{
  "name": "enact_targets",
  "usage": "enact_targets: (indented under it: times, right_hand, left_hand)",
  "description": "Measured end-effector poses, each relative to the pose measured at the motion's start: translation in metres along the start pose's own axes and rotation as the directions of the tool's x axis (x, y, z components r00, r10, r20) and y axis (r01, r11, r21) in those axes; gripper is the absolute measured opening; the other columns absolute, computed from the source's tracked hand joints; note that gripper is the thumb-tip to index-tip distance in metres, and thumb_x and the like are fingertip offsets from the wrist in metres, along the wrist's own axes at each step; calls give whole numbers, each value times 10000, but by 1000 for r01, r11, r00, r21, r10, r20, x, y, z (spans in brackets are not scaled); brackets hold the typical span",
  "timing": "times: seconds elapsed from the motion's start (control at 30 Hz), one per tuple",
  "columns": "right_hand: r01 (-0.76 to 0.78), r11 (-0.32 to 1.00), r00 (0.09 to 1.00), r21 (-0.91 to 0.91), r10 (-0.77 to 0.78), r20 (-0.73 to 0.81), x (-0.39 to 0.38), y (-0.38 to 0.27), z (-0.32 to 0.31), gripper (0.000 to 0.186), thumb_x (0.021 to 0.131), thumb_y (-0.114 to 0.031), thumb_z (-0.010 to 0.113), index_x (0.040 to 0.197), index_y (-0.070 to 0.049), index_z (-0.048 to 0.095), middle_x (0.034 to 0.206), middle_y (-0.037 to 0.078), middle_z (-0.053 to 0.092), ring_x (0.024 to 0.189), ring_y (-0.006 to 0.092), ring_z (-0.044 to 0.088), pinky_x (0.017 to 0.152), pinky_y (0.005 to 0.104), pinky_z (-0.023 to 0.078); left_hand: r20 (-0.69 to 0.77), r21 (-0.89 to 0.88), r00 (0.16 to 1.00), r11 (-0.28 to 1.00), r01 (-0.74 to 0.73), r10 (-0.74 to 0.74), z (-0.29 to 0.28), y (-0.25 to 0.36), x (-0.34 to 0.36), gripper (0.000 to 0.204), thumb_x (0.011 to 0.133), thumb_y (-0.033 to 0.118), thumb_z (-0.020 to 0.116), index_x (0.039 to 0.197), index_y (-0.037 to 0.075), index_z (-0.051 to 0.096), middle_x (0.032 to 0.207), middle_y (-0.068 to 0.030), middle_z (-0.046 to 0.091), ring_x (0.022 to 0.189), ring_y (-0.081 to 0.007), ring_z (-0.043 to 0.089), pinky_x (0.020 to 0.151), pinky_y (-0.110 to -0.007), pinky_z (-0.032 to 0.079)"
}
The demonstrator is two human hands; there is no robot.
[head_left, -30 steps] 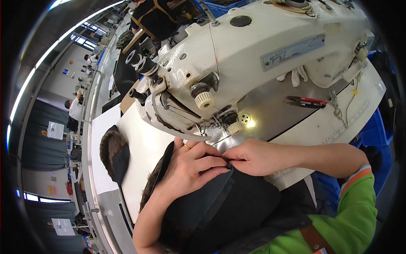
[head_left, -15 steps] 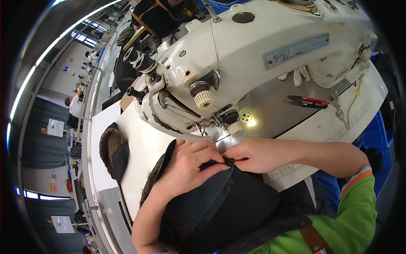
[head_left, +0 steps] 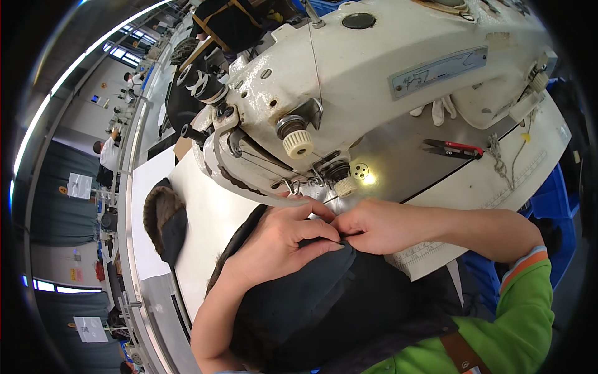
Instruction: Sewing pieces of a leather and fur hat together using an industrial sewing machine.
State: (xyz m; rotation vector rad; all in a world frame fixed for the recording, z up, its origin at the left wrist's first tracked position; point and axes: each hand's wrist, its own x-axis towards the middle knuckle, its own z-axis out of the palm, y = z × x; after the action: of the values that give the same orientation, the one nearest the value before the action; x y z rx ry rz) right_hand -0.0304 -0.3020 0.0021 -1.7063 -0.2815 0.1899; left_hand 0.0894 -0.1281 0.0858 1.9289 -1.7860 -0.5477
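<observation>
My left hand (head_left: 280, 240) pinches the upper edge of a dark fur-lined cloth piece (head_left: 299, 302), thumb against bent fingers. Right beside it, the closed fingers of my right hand (head_left: 377, 227) grip the same edge, and the two hands' fingertips meet. The cloth drapes toward me over my lap, with brown fur showing along its left side. Just beyond my fingers is the needle area of a white sewing machine (head_left: 261, 96); its lamp lights the metal plate. My fingers hide the exact spot being pinched.
Another dark fur-trimmed piece (head_left: 165, 221) lies at the left on the white table. Red-handled thread snips (head_left: 453, 149) rest on the right side, near loose threads (head_left: 498, 162) and a white glove (head_left: 439, 111). Blue crates (head_left: 554, 199) stand below the table's right edge. People work in the background.
My left hand has shifted slightly, its fingers closer to my right hand. The cloth's folded strip has turned, leaving a smoother surface below my fingers. Both hands keep their grip.
</observation>
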Motion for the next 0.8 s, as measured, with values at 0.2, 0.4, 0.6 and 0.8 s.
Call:
enact_targets:
  times: [0.2, 0.4, 0.6, 0.8]
  right_hand:
    - [-30, 1000, 993, -2, 30, 118, 0, 0, -10, 137, 886, -90, 577, 881, 36, 630, 673, 96, 588, 618, 185, 555, 606, 355, 441]
    - [-165, 977, 972, 133, 138, 190, 0, -4, -14, 293, 892, -217, 673, 760, 10, 542, 611, 37, 479, 588, 149, 473, 560, 354, 381]
    - [-21, 979, 998, -204, 34, 59, -5, -14, -7, 368, 950, -321, 649, 800, 10, 590, 605, 110, 530, 559, 237, 492, 581, 391, 429]
    - [-63, 996, 998, 56, 63, 7, -5, -4, -8, 379, 1019, -348, 571, 932, 7, 672, 621, 81, 556, 587, 195, 518, 599, 361, 450]
  left_hand:
    - [40, 73, 993, 991, 109, -112, 3, -1, -4, 149, 771, 150, 834, 887, 149, 741, 933, 5, 664, 923, -204, 650, 1090, -486, 368]
    - [-3, 92, 989, 984, 150, -150, 4, 0, -5, 188, 756, 114, 836, 833, 74, 669, 835, -40, 649, 851, -245, 636, 999, -428, 444]
    - [25, 44, 997, 996, 78, -79, -2, -11, -9, 146, 800, 87, 785, 878, 88, 661, 854, -38, 658, 826, -247, 634, 793, -353, 432]
    - [36, -6, 997, 998, 62, -62, -5, -10, -9, 127, 817, 68, 768, 889, 94, 667, 863, -21, 668, 847, -222, 635, 825, -339, 423]
